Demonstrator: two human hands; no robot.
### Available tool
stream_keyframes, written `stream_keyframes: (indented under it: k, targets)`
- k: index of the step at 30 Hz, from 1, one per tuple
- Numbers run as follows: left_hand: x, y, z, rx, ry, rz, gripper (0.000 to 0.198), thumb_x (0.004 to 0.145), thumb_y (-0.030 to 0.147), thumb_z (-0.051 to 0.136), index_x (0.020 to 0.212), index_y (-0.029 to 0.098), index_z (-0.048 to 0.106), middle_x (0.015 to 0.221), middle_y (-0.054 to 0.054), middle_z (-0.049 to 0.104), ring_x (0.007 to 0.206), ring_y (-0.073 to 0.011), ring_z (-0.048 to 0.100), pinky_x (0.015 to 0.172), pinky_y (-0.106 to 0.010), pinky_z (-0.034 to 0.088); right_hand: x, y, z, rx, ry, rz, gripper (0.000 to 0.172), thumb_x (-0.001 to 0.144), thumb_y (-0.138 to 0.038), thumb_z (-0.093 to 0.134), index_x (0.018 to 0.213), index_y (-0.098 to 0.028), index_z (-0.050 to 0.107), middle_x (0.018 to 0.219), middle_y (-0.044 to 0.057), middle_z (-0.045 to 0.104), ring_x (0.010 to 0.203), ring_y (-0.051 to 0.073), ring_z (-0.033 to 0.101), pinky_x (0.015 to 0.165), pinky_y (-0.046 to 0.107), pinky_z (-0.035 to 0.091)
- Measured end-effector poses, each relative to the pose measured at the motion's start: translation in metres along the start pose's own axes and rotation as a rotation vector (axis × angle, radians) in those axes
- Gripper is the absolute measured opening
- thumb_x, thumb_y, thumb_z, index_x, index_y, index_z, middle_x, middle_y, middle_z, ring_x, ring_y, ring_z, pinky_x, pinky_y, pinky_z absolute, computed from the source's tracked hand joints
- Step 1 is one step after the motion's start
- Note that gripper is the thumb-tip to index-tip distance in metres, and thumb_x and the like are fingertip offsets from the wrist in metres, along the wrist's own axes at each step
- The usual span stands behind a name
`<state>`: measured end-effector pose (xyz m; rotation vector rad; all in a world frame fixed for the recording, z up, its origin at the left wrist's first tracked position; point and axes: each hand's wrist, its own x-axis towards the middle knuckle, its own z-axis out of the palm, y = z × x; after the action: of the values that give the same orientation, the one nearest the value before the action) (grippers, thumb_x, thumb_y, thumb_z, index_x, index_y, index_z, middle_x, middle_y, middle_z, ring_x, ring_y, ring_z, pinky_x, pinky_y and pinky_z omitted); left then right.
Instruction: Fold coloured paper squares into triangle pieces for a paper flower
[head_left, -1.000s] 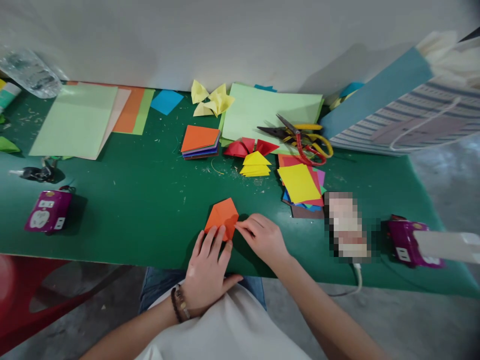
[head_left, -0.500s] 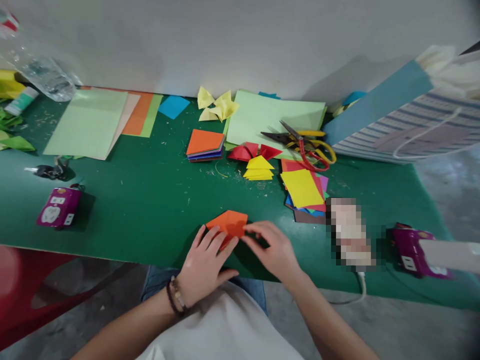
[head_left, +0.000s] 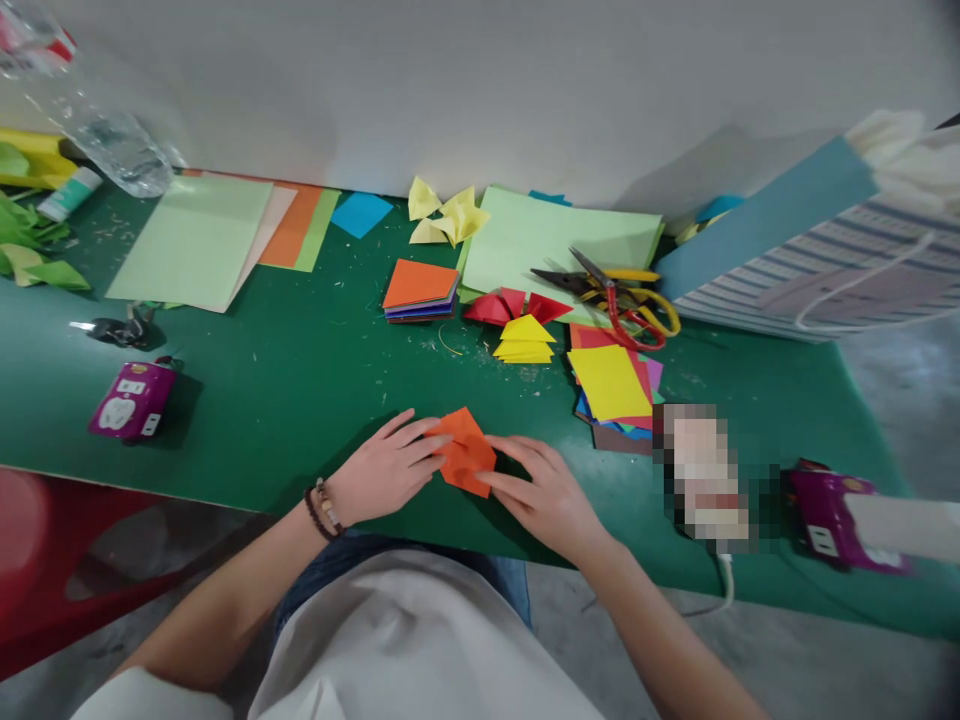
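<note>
A folded sheet of orange origami paper [head_left: 466, 455] is between my two hands near the table's front edge. Its outline has several corners, and creases run across it. My left hand [head_left: 390, 462] holds its left side, fingers over the top and thumb hidden. At the right edge, the fingertips of my right hand [head_left: 544, 490] grip the paper, partly behind it. Farther back sit a stack of small squares with orange on top [head_left: 421, 284], folded yellow pieces [head_left: 523, 342] and folded red pieces [head_left: 504, 306].
Scissors and pliers [head_left: 619, 295] lie on pale green sheets [head_left: 555, 230]. Coloured squares [head_left: 611, 385] and a pixelated rectangular object [head_left: 701, 470] are right. Purple power adaptors [head_left: 133, 400] stand at both sides. A paper bag [head_left: 795, 240], plastic bottle [head_left: 112, 135] and keys [head_left: 116, 328] surround the workspace.
The orange paper has turned and shows a different outline. My left hand has shifted from lying over its lower edge to its left side. The view has moved slightly.
</note>
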<state>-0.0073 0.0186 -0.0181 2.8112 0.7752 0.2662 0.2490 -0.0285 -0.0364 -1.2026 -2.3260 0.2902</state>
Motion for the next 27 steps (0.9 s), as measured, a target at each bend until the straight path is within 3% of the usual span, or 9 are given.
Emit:
stream_keyframes:
  k: [5,10,17,23,27]
  targets:
    - [-0.01,0.008,0.006,-0.044,0.027,-0.008,0.029,0.095,0.023,0.047,0.119,0.017,0.06,0.128,-0.006,0.061,0.125,-0.018,0.051,0.115,-0.038,0.033,0.0,0.001,0.001,0.057,-0.007,-0.019,0.019,0.088,-0.017,0.059,0.097,-0.028,0.071,0.11,0.004,0.07,0.11,0.021,0.056,0.088,0.04,0.05]
    - [-0.014,0.004,0.002,-0.06,0.0,0.037,0.027,0.095,0.033,0.049,0.115,0.021,0.061,0.132,-0.007,0.057,0.13,-0.0198,0.047,0.115,-0.044,0.031,0.005,0.009,0.0,0.146,-0.033,0.017,0.013,0.087,-0.024,0.063,0.096,-0.027,0.071,0.102,0.002,0.073,0.104,0.021,0.058,0.087,0.04,0.049]
    - [-0.008,0.012,-0.004,0.088,-0.107,0.083,0.037,0.083,0.043,0.066,0.108,0.016,0.061,0.13,-0.013,0.057,0.131,-0.0265,0.044,0.114,-0.047,0.029,0.027,0.001,0.002,0.184,-0.01,0.151,0.012,0.087,-0.031,0.062,0.085,-0.025,0.071,0.08,0.002,0.071,0.087,0.02,0.058,0.082,0.037,0.047]
    - [-0.012,0.002,-0.006,0.037,-0.089,0.141,0.044,0.085,0.04,0.065,0.122,0.019,0.054,0.134,-0.012,0.055,0.132,-0.0252,0.044,0.113,-0.047,0.029,0.034,-0.001,0.006,0.133,-0.046,0.244,0.012,0.085,-0.033,0.064,0.08,-0.023,0.069,0.076,0.003,0.068,0.087,0.021,0.055,0.078,0.036,0.044]
    - [-0.011,0.003,-0.006,0.026,-0.06,0.123,0.042,0.085,0.038,0.065,0.12,0.018,0.056,0.132,-0.013,0.057,0.131,-0.0254,0.046,0.114,-0.048,0.028,0.038,-0.002,0.007,0.084,-0.098,0.273,0.012,0.085,-0.031,0.064,0.077,-0.023,0.067,0.074,0.003,0.067,0.088,0.021,0.056,0.076,0.036,0.042]
